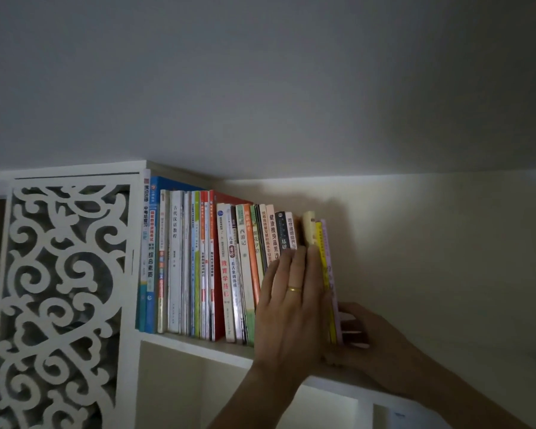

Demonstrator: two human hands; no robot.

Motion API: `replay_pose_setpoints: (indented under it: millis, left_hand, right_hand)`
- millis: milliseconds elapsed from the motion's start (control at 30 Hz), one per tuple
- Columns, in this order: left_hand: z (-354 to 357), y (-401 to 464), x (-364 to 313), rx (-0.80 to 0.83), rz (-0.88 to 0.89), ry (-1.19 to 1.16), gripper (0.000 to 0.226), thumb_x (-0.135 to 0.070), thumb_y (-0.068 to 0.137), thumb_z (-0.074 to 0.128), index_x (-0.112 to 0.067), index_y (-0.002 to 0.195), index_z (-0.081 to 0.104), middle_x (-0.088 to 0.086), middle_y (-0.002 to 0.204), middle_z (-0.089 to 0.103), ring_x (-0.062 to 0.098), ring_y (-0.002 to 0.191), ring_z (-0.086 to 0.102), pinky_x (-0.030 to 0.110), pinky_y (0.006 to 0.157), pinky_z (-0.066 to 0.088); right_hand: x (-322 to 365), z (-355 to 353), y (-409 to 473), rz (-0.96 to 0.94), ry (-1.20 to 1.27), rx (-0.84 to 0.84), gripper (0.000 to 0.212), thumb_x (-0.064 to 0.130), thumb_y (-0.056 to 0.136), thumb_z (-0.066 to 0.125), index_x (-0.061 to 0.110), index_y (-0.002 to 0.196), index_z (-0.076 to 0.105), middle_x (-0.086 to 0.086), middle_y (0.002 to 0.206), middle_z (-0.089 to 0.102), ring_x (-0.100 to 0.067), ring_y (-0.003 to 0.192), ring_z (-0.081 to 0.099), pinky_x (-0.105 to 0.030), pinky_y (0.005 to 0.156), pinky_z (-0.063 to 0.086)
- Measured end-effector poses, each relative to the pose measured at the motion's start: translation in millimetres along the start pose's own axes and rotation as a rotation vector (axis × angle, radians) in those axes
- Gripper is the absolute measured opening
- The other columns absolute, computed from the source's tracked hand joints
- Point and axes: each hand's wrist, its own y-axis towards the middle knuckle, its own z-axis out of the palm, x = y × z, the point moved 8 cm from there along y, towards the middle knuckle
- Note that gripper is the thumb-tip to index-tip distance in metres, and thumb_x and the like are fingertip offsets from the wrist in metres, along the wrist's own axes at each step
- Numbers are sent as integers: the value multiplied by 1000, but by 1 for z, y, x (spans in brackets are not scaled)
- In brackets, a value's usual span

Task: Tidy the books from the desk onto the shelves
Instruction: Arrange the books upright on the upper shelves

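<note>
A long row of upright books [198, 261] fills the top shelf [192, 343] of a white bookcase. At its right end stand a cream book [308, 227], a thin yellow book [320, 239] and a pink book [330, 261]. My left hand [291, 308], wearing a gold ring, lies flat with straight fingers against the spines just left of the yellow book. My right hand [375, 342] reaches in from the right, with its fingers curled against the pink book's outer side near the bottom and its thumb at the front lower edge.
A white fretwork panel [62, 289] closes the bookcase to the left of the books. Open compartments [174, 391] lie below the shelf. A bare wall [430, 258] stands right of the pink book, and the ceiling hangs close above.
</note>
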Motion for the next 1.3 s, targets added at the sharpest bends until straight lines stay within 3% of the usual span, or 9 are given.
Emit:
replay_pose_setpoints:
  millis: [133, 233, 367, 600, 867, 967, 1133, 1200, 1300]
  left_hand:
    - [15, -4, 20, 26, 34, 14, 65, -43, 110, 29, -12, 164, 9, 6, 173, 3, 22, 159, 3, 44, 126, 18]
    - [22, -5, 28, 53, 37, 23, 67, -47, 110, 30, -12, 164, 9, 5, 173, 1, 20, 159, 2, 43, 126, 18]
    - [15, -5, 30, 85, 75, 24, 69, -51, 110, 27, -12, 164, 9, 5, 173, 1, 19, 159, 0, 42, 128, 16]
    - [23, -28, 52, 205, 136, 29, 92, -76, 99, 29, -17, 164, 1, 2, 173, -7, 20, 159, -6, 53, 124, 9]
    - [11, -43, 43, 181, 109, -49, 75, -47, 108, 39, -13, 164, 4, 5, 173, -6, 23, 159, -5, 51, 126, 14]
    - [20, -57, 50, 211, 66, -108, 75, -34, 105, 41, -18, 164, -2, -1, 172, -11, 20, 159, -9, 55, 125, 18]
    - [17, -60, 42, 199, 41, -177, 67, -32, 108, 33, -16, 164, -2, -1, 172, -11, 21, 159, -10, 52, 127, 15]
    - [15, -63, 41, 190, 38, -198, 66, -31, 109, 32, -14, 164, 2, 1, 173, -7, 22, 159, -7, 53, 126, 18]
    - [13, -72, 45, 178, 43, -163, 61, -29, 109, 27, -10, 164, 6, 7, 173, -2, 25, 159, -3, 54, 125, 21]
  right_hand:
    - [3, 0, 12, -19, -56, -34, 75, 24, 57, 94, 29, 124, 62, -12, 109, 71, -38, 100, 68, -54, 88, 57]
    - [5, -2, 17, -13, -137, 1, 82, 37, 54, 99, 31, 125, 58, 3, 109, 74, -16, 98, 72, -41, 88, 60]
    - [6, -5, 15, 3, -148, -2, 92, 48, 38, 102, 37, 120, 61, 8, 105, 75, -15, 96, 74, -43, 87, 60]
    - [8, 1, 7, -63, -297, -62, 88, 60, 49, 94, 47, 125, 51, 32, 106, 68, 2, 95, 70, -27, 85, 59]
    - [34, 12, -9, -120, -482, -167, 60, 52, 70, 84, 63, 110, 41, 51, 80, 58, 29, 84, 54, 1, 70, 42]
    - [31, 16, -9, -92, -507, -190, 53, 54, 74, 81, 64, 106, 41, 42, 76, 59, 35, 79, 50, 3, 67, 40]
    - [34, 25, -18, -57, -546, -160, 56, 54, 84, 71, 50, 134, 46, 32, 106, 63, 14, 83, 60, 1, 74, 42]
    - [30, 26, -23, -26, -651, -168, 59, 61, 88, 62, 38, 140, 49, 13, 122, 66, -2, 97, 63, -13, 84, 49]
    - [28, 19, -41, 0, -960, -297, 61, 72, 92, 37, 30, 134, 50, 4, 115, 63, -18, 101, 63, -33, 83, 55]
